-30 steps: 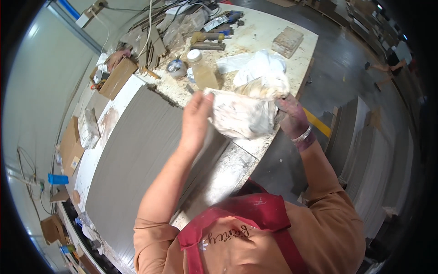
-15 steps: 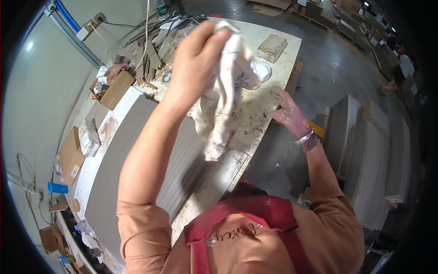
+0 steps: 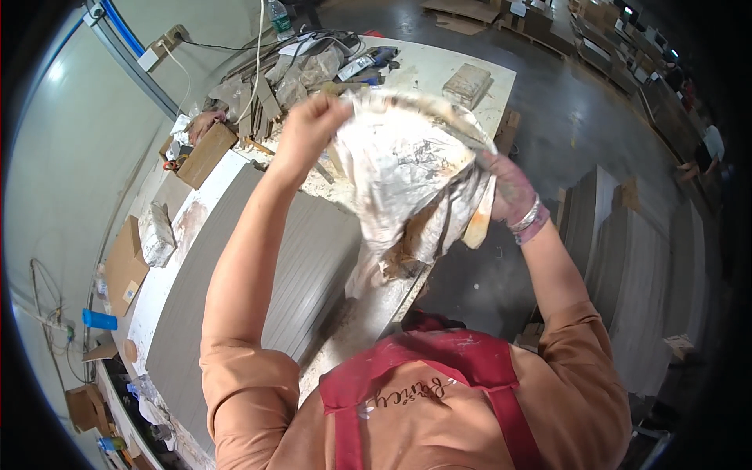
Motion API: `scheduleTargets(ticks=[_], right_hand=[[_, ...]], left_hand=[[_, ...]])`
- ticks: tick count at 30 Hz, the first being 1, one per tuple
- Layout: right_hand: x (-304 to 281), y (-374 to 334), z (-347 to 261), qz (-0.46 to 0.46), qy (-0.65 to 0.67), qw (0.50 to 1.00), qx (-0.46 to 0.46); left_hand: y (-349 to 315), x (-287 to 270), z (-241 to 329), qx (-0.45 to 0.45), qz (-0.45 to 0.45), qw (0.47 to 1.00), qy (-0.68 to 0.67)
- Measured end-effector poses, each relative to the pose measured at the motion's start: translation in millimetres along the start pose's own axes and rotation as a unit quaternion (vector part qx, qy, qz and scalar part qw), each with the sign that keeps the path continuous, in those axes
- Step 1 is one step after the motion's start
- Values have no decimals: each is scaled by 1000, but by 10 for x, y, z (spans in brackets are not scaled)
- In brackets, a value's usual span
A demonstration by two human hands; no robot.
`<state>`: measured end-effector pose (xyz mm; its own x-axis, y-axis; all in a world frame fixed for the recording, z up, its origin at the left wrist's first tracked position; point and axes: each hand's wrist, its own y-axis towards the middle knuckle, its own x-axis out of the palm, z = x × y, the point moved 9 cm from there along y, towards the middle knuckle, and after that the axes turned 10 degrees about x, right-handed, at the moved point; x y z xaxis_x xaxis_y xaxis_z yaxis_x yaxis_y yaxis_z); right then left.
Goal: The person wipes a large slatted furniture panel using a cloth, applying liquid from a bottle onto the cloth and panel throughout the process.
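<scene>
A stained white rag (image 3: pixel 407 157) hangs spread between my two hands, above the worktable. My left hand (image 3: pixel 312 124) is bare and closed on the rag's upper left corner. On the other side, my right hand (image 3: pixel 513 190), in a stained pinkish glove with a bracelet at the wrist, grips the rag's right edge; its fingertips are partly behind the cloth. Brown smears mark the rag's lower folds. Beneath it lies the worktable (image 3: pixel 489 102), partly hidden by the cloth. A long stack of grey boards (image 3: pixel 258 274) lies below my left forearm.
A wrapped block (image 3: pixel 468 84) sits at the table's far right corner. Tools, plastic bags and scraps crowd the far left, with a plastic bottle (image 3: pixel 279 19) behind. A cardboard box (image 3: pixel 205 157) holds odds and ends. More stacked boards (image 3: pixel 627 274) stand on the right; another person (image 3: pixel 709 149) is beyond.
The rag was bunched in my left hand and is now spread out. My right hand, empty before, has taken hold of its right edge. My left hand has moved lower and slightly left.
</scene>
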<state>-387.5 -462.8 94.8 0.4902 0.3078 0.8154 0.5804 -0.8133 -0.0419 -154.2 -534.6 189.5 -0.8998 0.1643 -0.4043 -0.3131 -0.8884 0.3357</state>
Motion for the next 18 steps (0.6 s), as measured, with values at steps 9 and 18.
scheduleTargets(ticks=[9,18], right_hand=[[-69,-58,-478,18,68,992,-109],[-300,-62,99,90,65,990,-85]], left_hand=[[-811,896,-646,-95,-145,975,-141],[-975,1622,-1403,-282,29,830,-481]])
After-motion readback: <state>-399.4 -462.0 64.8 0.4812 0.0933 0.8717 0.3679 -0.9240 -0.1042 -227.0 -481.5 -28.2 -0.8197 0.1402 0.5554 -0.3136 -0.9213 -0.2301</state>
